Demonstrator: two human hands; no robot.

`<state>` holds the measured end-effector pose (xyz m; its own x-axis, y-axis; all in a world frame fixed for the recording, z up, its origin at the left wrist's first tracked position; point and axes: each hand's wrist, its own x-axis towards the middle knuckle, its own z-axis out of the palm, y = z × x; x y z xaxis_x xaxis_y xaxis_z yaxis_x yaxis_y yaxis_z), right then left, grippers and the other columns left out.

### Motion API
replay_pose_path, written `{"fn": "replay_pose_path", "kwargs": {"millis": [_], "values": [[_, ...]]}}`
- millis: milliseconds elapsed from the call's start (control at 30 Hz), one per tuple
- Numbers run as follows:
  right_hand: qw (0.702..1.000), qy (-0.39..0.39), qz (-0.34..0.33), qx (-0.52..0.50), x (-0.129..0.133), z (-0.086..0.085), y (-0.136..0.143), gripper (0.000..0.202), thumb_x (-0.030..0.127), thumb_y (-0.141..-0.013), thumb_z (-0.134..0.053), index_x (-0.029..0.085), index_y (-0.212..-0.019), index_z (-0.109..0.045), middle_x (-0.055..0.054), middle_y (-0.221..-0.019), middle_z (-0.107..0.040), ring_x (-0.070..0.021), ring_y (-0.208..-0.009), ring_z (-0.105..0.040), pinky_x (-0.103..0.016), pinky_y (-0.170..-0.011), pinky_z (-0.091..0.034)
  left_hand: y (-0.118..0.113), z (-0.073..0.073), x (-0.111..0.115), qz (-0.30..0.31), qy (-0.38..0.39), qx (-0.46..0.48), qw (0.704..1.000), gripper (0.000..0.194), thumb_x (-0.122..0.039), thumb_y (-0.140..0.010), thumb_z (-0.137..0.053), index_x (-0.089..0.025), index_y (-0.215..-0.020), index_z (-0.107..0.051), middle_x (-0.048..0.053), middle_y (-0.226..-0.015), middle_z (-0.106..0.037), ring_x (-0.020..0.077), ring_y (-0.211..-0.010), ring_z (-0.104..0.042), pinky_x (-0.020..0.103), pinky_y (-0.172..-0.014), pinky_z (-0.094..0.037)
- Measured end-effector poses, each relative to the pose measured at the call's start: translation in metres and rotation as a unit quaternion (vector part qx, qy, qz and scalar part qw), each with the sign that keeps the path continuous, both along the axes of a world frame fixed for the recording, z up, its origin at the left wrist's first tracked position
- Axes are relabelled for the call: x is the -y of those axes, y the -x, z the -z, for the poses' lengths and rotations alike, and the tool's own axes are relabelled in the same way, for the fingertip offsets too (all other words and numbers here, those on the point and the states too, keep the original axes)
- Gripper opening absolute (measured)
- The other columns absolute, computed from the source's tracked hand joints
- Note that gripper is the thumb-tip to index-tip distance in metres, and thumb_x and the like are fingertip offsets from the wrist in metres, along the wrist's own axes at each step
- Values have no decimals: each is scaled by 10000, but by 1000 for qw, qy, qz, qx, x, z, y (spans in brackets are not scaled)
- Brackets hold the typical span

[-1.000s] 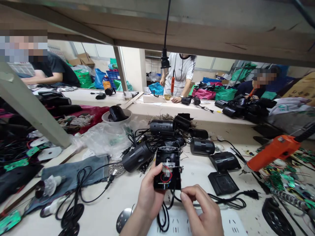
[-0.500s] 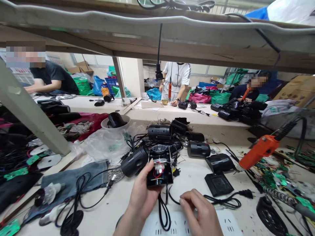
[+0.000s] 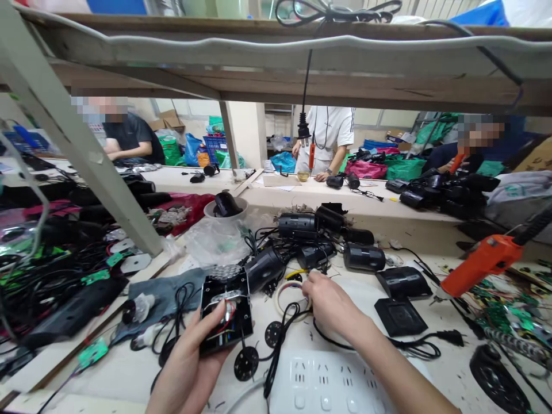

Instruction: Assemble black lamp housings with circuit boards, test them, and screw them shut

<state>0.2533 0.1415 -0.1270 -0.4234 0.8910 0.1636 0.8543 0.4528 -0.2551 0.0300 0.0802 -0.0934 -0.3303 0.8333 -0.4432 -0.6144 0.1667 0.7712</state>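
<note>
Left hand (image 3: 187,359) clamped on open black housing (image 3: 210,339), thumb over the inner parts, fingers beneath. Right hand (image 3: 338,305) beside the pale ring (image 3: 279,299), fingertips bunched; cannot tell whether they pinch anything. Yellow-handled tool (image 3: 296,274) just beyond those fingertips.

Risks, my reading: thumb pressure or a slip could tug the thin red wire (image 3: 232,318) off its joint. Black cord (image 3: 278,351), looped between the hands, might snag if the housing swings. Loose discs (image 3: 246,363) near the left grip could get knocked.

Housing boxy, hard, glossy, plastic-looking; dimpled, silvery piece at its far end. Ring smooth, round. Power strip (image 3: 325,382), nearer than the right hand, smooth white, slotted.
</note>
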Motion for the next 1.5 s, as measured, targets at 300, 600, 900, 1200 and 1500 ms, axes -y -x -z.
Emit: {"fn": "replay_pose_path", "kwargs": {"millis": [300,600,900,1200,1500], "values": [[998,-27,-21,55,9,9,-6,311,-72,-661,-470,149,-793,-644,-69,-814,-634,-181,-716,-613,-237,-615,-462,-13,-4,6,23,22,55,998,251,-262,-915,-524,-131,-1064,-678,140,-1071,-723,298,-916,-712,489,-727,-619],[875,-413,122,-222,106,-28,-82,156,120,-894,-583,202,-1024,-611,-65,-914,-612,-187,-848,-612,-329,-748,-528,-46,-20,35,101,88,63,989,320,-223,-926,-474,-134,-1169,-662,132,-984,-747,271,-771,-734,396,-656,-621],[952,-120,125,-251,177,-30,-139,125,137,-911,-570,194,-962,-669,-50,-940,-687,-175,-887,-653,-302,-794,-524,-155,40,106,540,270,194,773,348,-412,-812,-677,-105,-975,-683,150,-840,-747,243,-703,-718,315,-606,-570],[993,-18,78,-92,134,-8,-157,243,-29,-824,-522,127,-854,-706,-48,-806,-665,-152,-758,-604,-235,-711,-445,-251,133,96,557,341,191,732,352,-414,-917,-455,-99,-966,-605,121,-734,-693,226,-621,-661,371,-612,-552],[996,85,16,-3,128,-28,-151,227,-59,-781,-534,81,-802,-711,-98,-822,-675,-169,-733,-571,-255,-668,-382,-259,142,92,526,375,145,750,280,-328,-933,-441,-114,-1059,-570,88,-826,-681,211,-694,-675,383,-678,-568]]}}
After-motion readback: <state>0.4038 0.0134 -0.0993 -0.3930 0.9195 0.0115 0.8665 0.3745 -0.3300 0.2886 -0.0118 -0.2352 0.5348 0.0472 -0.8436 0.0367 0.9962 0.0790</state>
